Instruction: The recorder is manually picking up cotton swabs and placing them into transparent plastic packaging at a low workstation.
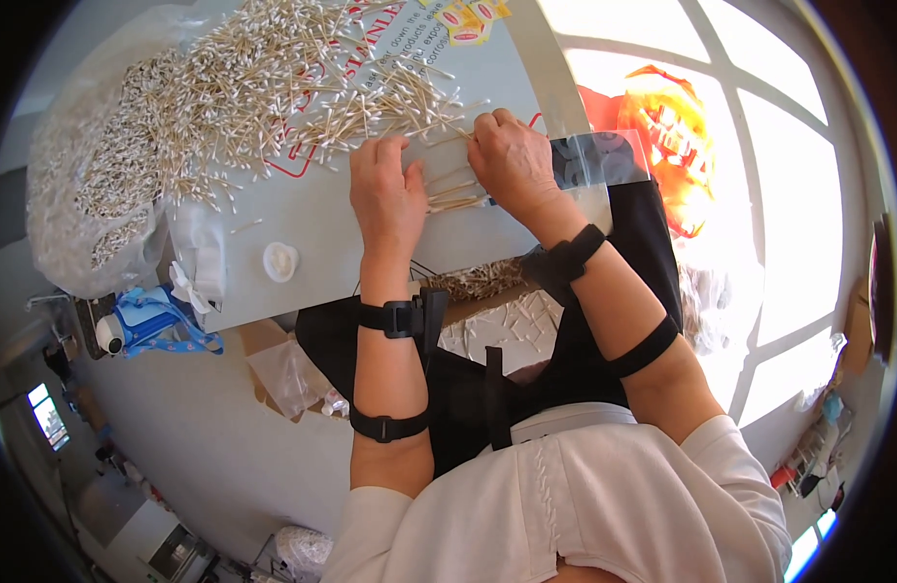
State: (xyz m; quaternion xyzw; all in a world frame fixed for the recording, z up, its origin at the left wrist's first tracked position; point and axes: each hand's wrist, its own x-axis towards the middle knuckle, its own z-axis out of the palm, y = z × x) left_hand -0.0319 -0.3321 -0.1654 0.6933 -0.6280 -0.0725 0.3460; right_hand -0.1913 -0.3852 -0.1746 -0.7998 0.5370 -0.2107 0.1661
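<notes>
A large heap of white-tipped cotton swabs (244, 97) spreads over the far left and middle of the grey tabletop (322, 219). At the heap's near edge is my left hand (385, 189), back up, fingers bent down against the table and thumb apart, with nothing visible in it. My right hand (512, 160) is closed, its fingers curled at the ends of a few swabs; its fingertips are partly hidden. Between the two hands lies a small row of roughly parallel swabs (456, 201). A small round white tub (280, 261) stands left of my left hand.
A clear plastic bag (55, 209) lies around the heap's left side. Beside the table's left edge hangs a blue-and-white bottle (142, 321) with a strap. Clear plastic film (619, 155) and a bright orange bag (670, 146) are at the right. Below the table edge, a box holds loose swabs (512, 325).
</notes>
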